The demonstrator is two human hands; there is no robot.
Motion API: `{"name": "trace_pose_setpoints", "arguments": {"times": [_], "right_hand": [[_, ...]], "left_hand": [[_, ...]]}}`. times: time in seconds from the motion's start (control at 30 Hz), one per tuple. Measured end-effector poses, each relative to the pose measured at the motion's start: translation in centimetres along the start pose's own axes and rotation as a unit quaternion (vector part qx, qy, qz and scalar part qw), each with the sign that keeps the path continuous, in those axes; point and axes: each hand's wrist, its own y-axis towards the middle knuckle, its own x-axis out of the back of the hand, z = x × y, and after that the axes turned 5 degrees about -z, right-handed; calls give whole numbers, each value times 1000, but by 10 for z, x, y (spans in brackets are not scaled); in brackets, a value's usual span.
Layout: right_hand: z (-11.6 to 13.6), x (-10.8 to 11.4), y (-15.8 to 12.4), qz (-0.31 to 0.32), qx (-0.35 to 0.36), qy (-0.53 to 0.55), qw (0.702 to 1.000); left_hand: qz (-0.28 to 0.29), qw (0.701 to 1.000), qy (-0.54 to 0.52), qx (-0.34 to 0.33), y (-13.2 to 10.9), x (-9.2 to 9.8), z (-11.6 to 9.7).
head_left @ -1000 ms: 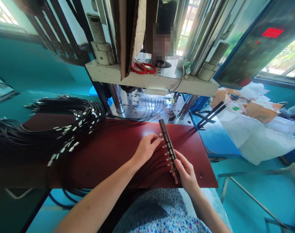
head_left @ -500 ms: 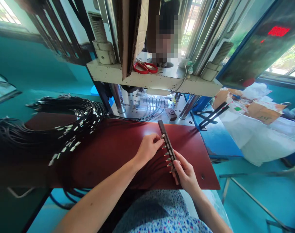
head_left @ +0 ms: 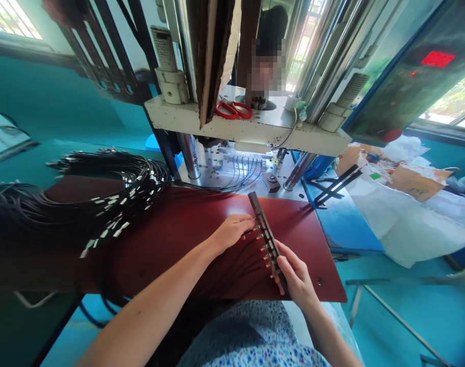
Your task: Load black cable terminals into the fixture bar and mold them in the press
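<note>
A long dark fixture bar (head_left: 262, 224) lies slanted on the red worktop (head_left: 186, 229), with several black cables with metal tips seated along its left side. My right hand (head_left: 296, 277) grips the bar's near end. My left hand (head_left: 231, 230) pinches one black cable (head_left: 251, 230) at its metal tip and holds it against a slot near the bar's far end. More black cables run from the bar under my left hand toward my lap.
A big bundle of black cables with metal tips (head_left: 83, 204) covers the left of the table. Behind stands a press machine (head_left: 248, 127) with red scissors (head_left: 234, 109) on its plate and cables loaded in its tool. A person is partly visible beyond it. White bags (head_left: 404, 219) lie right.
My left hand has brought the cable tip down against the bar and flattened over it. My right hand has kept its hold on the bar's near end.
</note>
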Motion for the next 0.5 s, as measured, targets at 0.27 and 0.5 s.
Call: {"name": "trace_pose_setpoints", "arguments": {"times": [0.27,0.5], "right_hand": [[1,0,0,4,-3,8,1000],[-2,3,1,7,-6,-9,1000]], "left_hand": [[23,995,-91,32,-1,2,4],[32,993,-112,34,5,2,6]]}}
